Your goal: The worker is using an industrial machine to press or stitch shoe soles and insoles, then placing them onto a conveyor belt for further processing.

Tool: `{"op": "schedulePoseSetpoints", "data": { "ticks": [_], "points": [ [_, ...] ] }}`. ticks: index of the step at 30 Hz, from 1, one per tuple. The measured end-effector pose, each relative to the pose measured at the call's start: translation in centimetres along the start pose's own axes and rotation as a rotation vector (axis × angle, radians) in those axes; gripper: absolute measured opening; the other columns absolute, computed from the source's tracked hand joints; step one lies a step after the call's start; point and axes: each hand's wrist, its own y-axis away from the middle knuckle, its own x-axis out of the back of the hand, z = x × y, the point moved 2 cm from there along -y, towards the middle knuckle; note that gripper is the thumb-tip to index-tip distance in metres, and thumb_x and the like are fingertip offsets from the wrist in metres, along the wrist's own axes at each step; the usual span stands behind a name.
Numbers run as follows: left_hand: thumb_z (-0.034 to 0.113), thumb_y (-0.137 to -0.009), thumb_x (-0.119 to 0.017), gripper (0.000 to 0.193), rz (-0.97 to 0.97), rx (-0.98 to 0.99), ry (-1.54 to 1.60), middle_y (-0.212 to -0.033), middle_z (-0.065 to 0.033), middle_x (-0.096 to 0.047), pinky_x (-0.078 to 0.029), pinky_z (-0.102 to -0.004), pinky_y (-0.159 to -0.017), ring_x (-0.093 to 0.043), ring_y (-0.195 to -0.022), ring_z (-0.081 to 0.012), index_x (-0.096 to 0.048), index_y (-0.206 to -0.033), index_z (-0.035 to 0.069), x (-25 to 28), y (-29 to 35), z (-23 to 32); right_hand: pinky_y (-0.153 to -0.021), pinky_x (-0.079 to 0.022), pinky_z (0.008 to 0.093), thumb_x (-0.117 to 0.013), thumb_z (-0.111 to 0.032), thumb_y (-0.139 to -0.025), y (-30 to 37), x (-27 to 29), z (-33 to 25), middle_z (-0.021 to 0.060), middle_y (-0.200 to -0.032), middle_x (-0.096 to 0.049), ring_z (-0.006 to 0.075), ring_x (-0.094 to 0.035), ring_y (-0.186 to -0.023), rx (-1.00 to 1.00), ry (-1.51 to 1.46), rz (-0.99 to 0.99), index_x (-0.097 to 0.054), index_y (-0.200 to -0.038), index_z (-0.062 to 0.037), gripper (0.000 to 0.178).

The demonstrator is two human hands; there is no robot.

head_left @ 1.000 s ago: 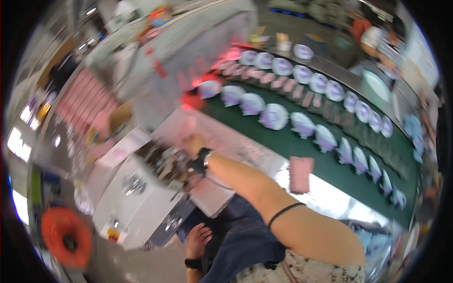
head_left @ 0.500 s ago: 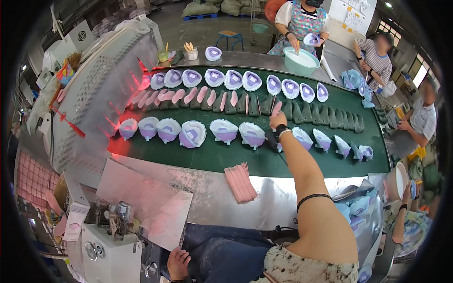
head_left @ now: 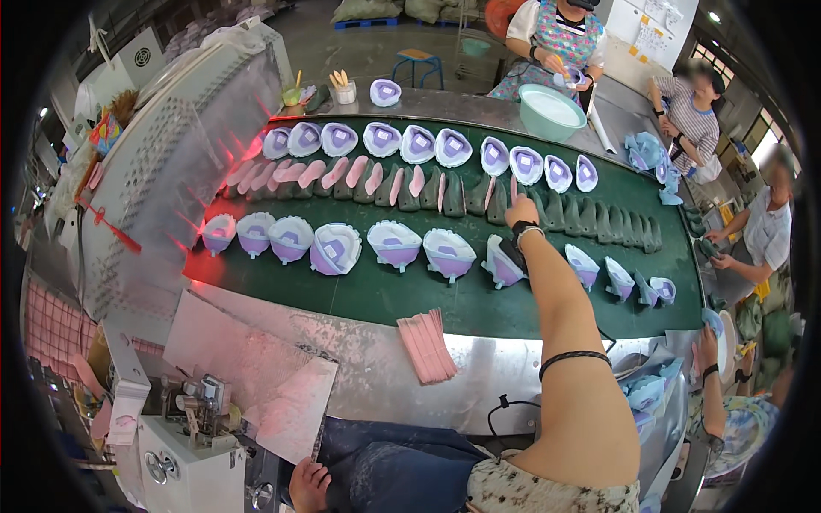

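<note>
My right hand (head_left: 520, 210) reaches across the green belt (head_left: 359, 291), its fingers closed on a narrow pink insole (head_left: 514, 187) at the row of dark green shoe lasts (head_left: 554, 210). Farther left, similar pink insoles (head_left: 333, 173) lie on the lasts; those to the right are bare. Purple-and-white shoe uppers (head_left: 450, 255) stand in a row near my wrist, and another row of uppers (head_left: 417, 144) lines the far side. My left hand (head_left: 310, 484) rests low by the corner of a pink-stained board (head_left: 256, 368), fingers loosely curled with nothing visible in them.
A stack of pink strips (head_left: 427, 346) lies on the metal ledge. Red light glows at the machine opening (head_left: 224, 192) on the left. Across the belt a co-worker (head_left: 560, 51) brushes an upper beside a green basin (head_left: 552, 113). A white machine (head_left: 192, 466) stands lower left.
My right hand has shifted slightly right along the lasts with the insole. The view has moved a little. Across the belt, the co-worker's brush has gone from the basin to the upper.
</note>
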Motion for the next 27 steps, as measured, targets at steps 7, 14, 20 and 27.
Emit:
{"op": "schedulePoseSetpoints", "data": {
  "ticks": [7,14,20,27],
  "points": [
    [0.031,-0.092,-0.046,0.044,0.13,-0.018,-0.118,-0.102,-0.0103,-0.057,-0.049,-0.0356,-0.079,-0.057,-0.09,-0.0232,-0.048,-0.125,0.002,-2.3,-1.2,-1.4,-0.08,-0.049,0.0407,-0.06,-0.013,-0.074,-0.6,-3.6,4.2,0.0193,-0.092,-0.065,0.038,-0.062,-0.089,0.134,-0.367,0.166,-0.064,-0.1,-0.0036,0.028],
    [0.032,-0.094,-0.047,0.042,0.219,-0.049,-0.102,-0.096,-0.0097,-0.06,-0.051,-0.0327,-0.076,-0.06,-0.088,-0.0208,-0.052,-0.119,0.0,-2.9,0.2,-0.7,-0.077,-0.05,0.0375,-0.065,-0.03,-0.08,20.1,3.4,-8.2,0.015,-0.103,-0.062,0.0265,-0.063,-0.088,0.337,-0.61,-0.295,-0.058,-0.113,-0.0038,0.043],
    [0.03,-0.095,-0.046,0.039,0.117,-0.036,-0.086,-0.097,-0.0091,-0.06,-0.05,-0.0322,-0.076,-0.059,-0.088,-0.0206,-0.052,-0.12,0.002,-2.0,0.8,-1.1,-0.079,-0.05,0.0447,-0.063,-0.052,-0.077,31.3,4.1,-10.5,0.0214,-0.122,-0.047,0.0352,-0.059,-0.097,0.491,-0.088,-0.412,-0.033,-0.138,-0.0066,0.081],
    [0.029,-0.094,-0.046,0.038,0.079,-0.108,-0.062,-0.096,-0.0075,-0.061,-0.05,-0.0314,-0.075,-0.059,-0.087,-0.0192,-0.052,-0.121,0.003,0.2,1.9,-1.0,-0.079,-0.05,0.0481,-0.064,-0.04,-0.074,30.2,-1.6,-12.9,0.0235,-0.118,-0.045,0.0415,-0.057,-0.098,0.462,0.211,-0.473,-0.031,-0.139,-0.0059,0.081]
  ]
}}
